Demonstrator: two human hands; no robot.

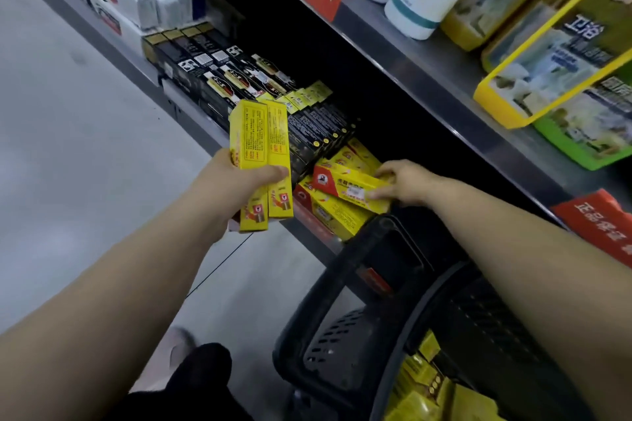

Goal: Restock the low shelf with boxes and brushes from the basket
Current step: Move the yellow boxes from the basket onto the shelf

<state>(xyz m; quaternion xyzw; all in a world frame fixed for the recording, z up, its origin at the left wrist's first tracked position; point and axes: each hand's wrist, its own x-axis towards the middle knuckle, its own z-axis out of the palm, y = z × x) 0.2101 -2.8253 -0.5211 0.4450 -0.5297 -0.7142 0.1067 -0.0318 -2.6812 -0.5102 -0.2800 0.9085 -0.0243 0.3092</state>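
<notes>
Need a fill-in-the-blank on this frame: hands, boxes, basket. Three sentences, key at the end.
1. The left hand grips upright boxes coloured ____.
2. The right hand holds a single box with a ____ end, over the pile on the low shelf.
3. More yellow packs lie in the black ____ under the right arm.
Missing words: yellow; red; basket.
</notes>
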